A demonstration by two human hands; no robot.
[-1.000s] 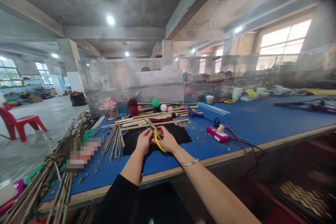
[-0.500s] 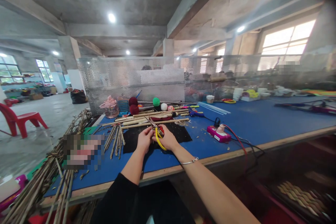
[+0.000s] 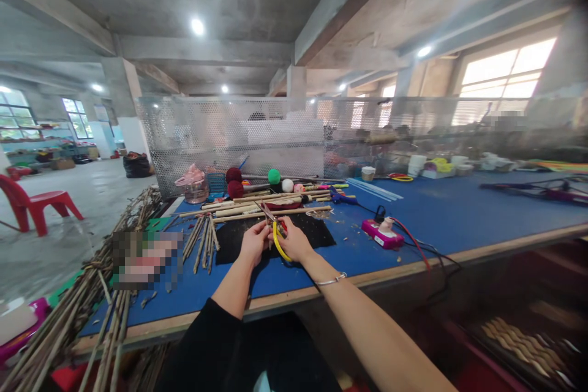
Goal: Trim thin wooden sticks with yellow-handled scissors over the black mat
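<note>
Both hands meet over a black mat [image 3: 316, 231] on the blue table [image 3: 459, 214]. My right hand [image 3: 294, 242] is closed round the yellow handles of a pair of pruning shears [image 3: 275, 229], blades pointing up and left. My left hand [image 3: 253, 242] is closed in a pinch right beside the blades, on something too small to make out. Long bamboo sticks [image 3: 257, 205] lie across the table just behind the hands. A short bundle of sticks [image 3: 202, 242] lies to the left of the mat.
Yarn balls, red [image 3: 233, 175], green [image 3: 274, 176] and white [image 3: 286, 185], sit by a perforated metal screen [image 3: 229, 135]. A pink glue gun stand [image 3: 383, 234] with cables is at right. Bamboo rods [image 3: 68, 312] pile off the left edge. A red chair [image 3: 32, 205] stands far left.
The hands have stayed together at the mat, with only slight shifts; the camera has drifted a little.
</note>
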